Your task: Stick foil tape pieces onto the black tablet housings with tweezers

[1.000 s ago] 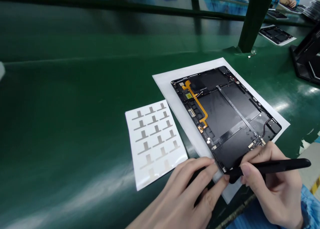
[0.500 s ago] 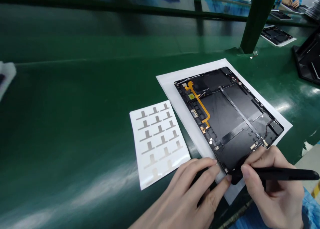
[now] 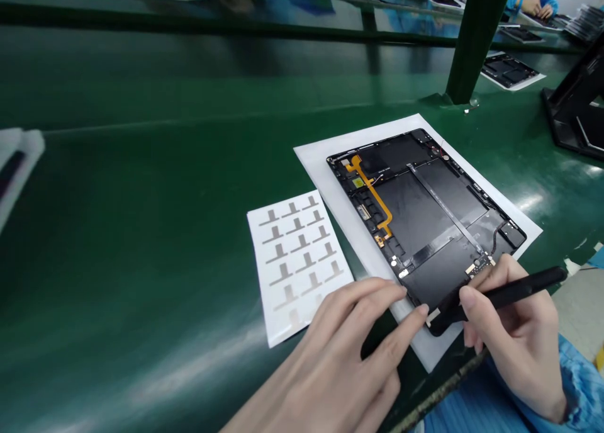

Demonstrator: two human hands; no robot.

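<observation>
A tablet with its back off (image 3: 425,219) lies on a white sheet (image 3: 314,159), showing black inner panels and an orange flex cable (image 3: 377,200). My left hand (image 3: 349,338) is flat with its fingers spread, fingertips resting along the tablet's near left edge. Beside its thumb tip, a small pale strip (image 3: 433,317) sits at the near corner. My right hand (image 3: 514,338) grips a slim black pen-like tool (image 3: 528,287) over that corner; fingers hide the tool's tip. Left of the tablet lies a white sheet of grey T-shaped stickers (image 3: 302,244), partly beneath my left hand.
A green post (image 3: 476,43) rises behind the tablet. Another opened tablet (image 3: 509,71) lies at the back right, near a black stand (image 3: 576,106). Across the bench are co-workers' hands (image 3: 538,8). A white-edged item (image 3: 21,162) is at the far left.
The tool's handle end has swung upward, so the tool now slants. My left fingers have shifted slightly along the edge, and the pale strip at the corner shows more clearly. The view has shifted a little.
</observation>
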